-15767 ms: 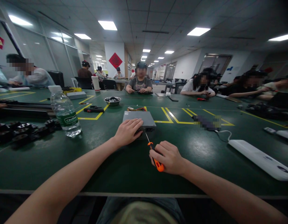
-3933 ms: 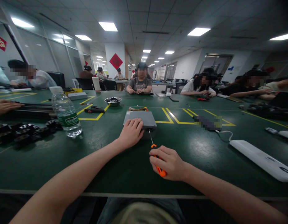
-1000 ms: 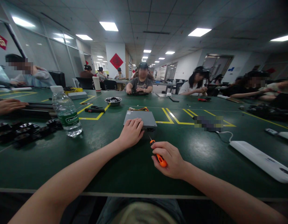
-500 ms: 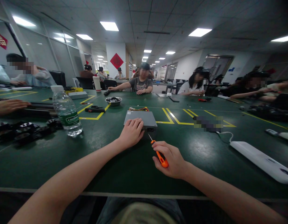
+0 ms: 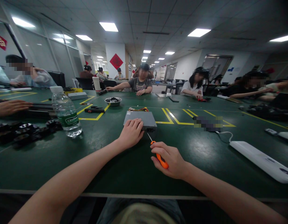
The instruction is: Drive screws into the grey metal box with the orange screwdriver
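A grey metal box [image 5: 146,118] with a socket on its near side and coloured wires behind it lies on the green table. My left hand [image 5: 132,132] rests on the box's near left part, fingers over its top and holding it. An orange-handled screwdriver [image 5: 162,160] is gripped in my right hand [image 5: 168,158], to the right and nearer to me. The thin shaft points up and left towards the near face of the box; whether its tip touches is too small to tell.
A water bottle [image 5: 68,113] and black parts [image 5: 25,132] are on the left. Beyond are a metal bowl [image 5: 113,101] and a black tool [image 5: 95,109]. A white device [image 5: 260,160] with a cable lies right. Several people sit around; another person's hand [image 5: 12,108] is at left.
My right hand and the screwdriver have shifted very slightly left. My left hand stays on the box. Across the table at right, a person's hand has reached down to a red object.
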### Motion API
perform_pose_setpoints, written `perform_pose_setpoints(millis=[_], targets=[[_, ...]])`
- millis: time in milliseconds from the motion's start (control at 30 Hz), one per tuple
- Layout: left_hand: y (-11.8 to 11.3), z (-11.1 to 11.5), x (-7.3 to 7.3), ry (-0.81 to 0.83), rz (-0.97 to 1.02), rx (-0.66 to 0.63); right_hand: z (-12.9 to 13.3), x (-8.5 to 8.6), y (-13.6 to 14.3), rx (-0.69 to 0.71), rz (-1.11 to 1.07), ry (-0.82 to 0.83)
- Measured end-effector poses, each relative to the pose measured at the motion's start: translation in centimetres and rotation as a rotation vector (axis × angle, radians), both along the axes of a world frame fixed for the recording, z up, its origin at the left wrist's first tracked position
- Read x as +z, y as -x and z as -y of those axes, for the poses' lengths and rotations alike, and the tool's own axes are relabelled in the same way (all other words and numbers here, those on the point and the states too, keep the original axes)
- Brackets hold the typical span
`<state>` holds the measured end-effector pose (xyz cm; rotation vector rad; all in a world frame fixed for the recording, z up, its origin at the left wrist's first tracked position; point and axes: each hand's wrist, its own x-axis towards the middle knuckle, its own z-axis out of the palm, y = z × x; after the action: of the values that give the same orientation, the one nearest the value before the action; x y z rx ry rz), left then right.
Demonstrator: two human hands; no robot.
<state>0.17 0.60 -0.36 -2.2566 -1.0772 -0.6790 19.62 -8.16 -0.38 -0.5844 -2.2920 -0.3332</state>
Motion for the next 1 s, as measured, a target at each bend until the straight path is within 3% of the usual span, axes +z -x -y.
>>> perform_pose_setpoints(millis=[333, 567, 800, 1000], targets=[[-0.04, -0.08, 0.01, -0.004, 0.02, -0.011, -0.14, 0.27, 0.03, 0.031, 0.106, -0.021], [0.0, -0.2, -0.16, -0.011, 0.009, -0.005, -0.08, -0.09, 0.12, -0.001, 0.07, 0.068], [0.02, -0.12, -0.15, -0.013, 0.019, -0.009, -0.32, -0.05, 0.17, 0.019, 0.205, 0.018], [0.0, -0.09, -0.13, -0.006, 0.025, -0.01, -0.23, -0.24, 0.03, -0.001, 0.054, 0.082]])
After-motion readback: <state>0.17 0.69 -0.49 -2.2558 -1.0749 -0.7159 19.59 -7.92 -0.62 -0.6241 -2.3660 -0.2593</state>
